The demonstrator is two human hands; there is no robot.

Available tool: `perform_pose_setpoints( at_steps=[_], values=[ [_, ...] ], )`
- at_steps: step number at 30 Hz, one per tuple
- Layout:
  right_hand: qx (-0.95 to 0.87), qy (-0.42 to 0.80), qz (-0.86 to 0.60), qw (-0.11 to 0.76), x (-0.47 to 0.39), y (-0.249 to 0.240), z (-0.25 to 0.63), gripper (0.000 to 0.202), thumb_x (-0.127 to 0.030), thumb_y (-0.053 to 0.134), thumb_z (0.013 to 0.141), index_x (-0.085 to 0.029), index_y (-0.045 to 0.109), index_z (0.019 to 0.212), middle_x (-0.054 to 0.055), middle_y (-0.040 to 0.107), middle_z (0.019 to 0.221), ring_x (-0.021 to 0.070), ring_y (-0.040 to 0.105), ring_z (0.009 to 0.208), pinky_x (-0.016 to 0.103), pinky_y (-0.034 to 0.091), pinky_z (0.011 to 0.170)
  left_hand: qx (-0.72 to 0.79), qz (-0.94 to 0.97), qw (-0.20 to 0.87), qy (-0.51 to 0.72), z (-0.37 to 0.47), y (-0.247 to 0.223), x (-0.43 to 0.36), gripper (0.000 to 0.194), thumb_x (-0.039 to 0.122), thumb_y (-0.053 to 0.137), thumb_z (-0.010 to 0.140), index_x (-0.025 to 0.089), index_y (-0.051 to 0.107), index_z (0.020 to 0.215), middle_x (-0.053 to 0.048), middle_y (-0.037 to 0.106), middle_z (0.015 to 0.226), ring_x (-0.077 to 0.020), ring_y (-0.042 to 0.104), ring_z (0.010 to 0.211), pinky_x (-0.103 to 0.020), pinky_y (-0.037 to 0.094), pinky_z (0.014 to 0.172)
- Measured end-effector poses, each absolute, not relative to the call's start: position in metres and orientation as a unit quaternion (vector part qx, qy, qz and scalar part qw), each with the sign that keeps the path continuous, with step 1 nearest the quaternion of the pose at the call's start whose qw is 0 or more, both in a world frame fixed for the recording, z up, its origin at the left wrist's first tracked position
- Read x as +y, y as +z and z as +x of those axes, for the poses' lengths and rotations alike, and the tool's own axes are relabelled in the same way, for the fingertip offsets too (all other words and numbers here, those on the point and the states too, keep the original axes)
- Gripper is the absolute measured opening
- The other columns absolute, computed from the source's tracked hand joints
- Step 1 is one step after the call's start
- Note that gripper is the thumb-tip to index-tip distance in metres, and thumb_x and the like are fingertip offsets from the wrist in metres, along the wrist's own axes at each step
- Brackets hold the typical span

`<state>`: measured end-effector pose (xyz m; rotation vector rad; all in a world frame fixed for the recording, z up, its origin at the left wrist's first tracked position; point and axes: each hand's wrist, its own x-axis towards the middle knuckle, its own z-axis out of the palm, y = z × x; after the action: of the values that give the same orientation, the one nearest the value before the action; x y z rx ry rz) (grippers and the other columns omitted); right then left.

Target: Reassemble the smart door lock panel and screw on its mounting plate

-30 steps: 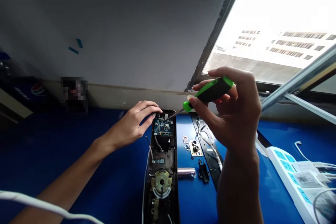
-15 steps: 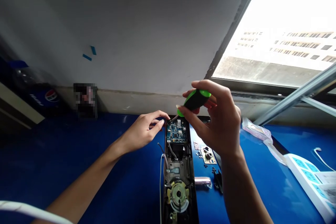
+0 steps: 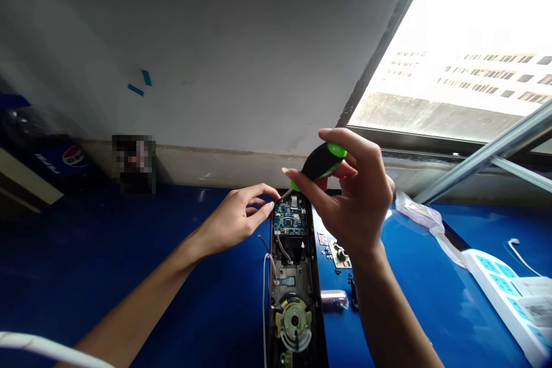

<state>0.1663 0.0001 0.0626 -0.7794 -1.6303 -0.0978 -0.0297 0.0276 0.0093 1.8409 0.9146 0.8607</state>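
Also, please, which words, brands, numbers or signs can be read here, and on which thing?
No word reads clearly.
Bottle: round red, white and blue logo; lettering too blurred.
Circuit board: print too small.
White labels by the power strip: too small, blurred.

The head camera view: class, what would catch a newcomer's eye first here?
Probably the green-and-black screwdriver in the right hand, slanting down to the far left corner of the blue circuit board, with the left hand beside it. Next, the bright window at upper right, and the round metal part lower in the long black housing.
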Motion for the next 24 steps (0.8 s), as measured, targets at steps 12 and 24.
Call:
perform_pose_setpoints(
  at_steps=[12, 24],
  values=[
    [-0.667, -0.16, -0.381, 0.62, -0.004, 0.061, 0.148, 0.045, -0.021, 0.087, 0.082, -0.029, 0.064, 0.12, -0.003, 0.068, 0.092, 0.0095, 0.06, 0.058, 0.028, 0.057, 0.054, 0.355, 0.714, 0.477, 0.37, -0.026, -0.004, 0.029, 0.033, 0.029, 0.077, 0.089, 0.026, 0.066, 0.119, -0.004, 0.069, 0.125, -0.0217, 0.071, 0.11, -0.04, 0.06, 0.1],
    [-0.754, -0.001, -0.4, 0.521, -0.019, 0.076, 0.169, 0.057, -0.016, 0.067, 0.093, -0.031, 0.048, 0.144, 0.002, 0.072, 0.099, 0.0173, 0.068, 0.071, 0.039, 0.066, 0.068, 0.364, 0.702, 0.483, 0.374, -0.026, -0.002, 0.028, 0.036, 0.032, 0.078, 0.087, 0.025, 0.064, 0.12, -0.008, 0.067, 0.126, -0.0213, 0.07, 0.105, -0.039, 0.061, 0.094]
  ],
)
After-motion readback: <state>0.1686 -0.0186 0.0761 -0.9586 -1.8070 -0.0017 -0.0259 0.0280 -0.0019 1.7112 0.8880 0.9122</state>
